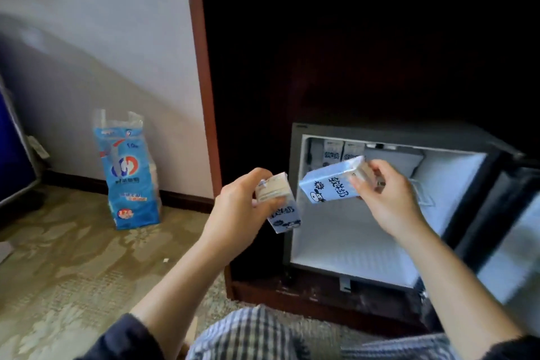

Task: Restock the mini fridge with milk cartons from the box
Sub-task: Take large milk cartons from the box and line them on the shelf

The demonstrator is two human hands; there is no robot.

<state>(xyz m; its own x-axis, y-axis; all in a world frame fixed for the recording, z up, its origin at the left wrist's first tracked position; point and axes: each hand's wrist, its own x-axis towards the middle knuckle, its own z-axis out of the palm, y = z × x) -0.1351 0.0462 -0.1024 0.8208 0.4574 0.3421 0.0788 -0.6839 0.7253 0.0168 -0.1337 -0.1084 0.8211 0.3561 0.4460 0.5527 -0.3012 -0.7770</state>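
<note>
The left hand is closed around a blue milk carton, fingers wrapped over its top end, and holds it just in front of the left edge of the mini fridge. The right hand pinches a second milk carton by one end between thumb and fingers. This carton is tilted almost flat, its printed face towards the camera, in front of the fridge's open mouth near the top. Inside the fridge, at the back upper left, more cartons stand upright in a row. The fridge door is swung open on the fridge's right. The fridge sits in a dark wooden cabinet. Well to the fridge's left, a blue-and-white plastic pack stands on the patterned carpet against the wall.
</note>
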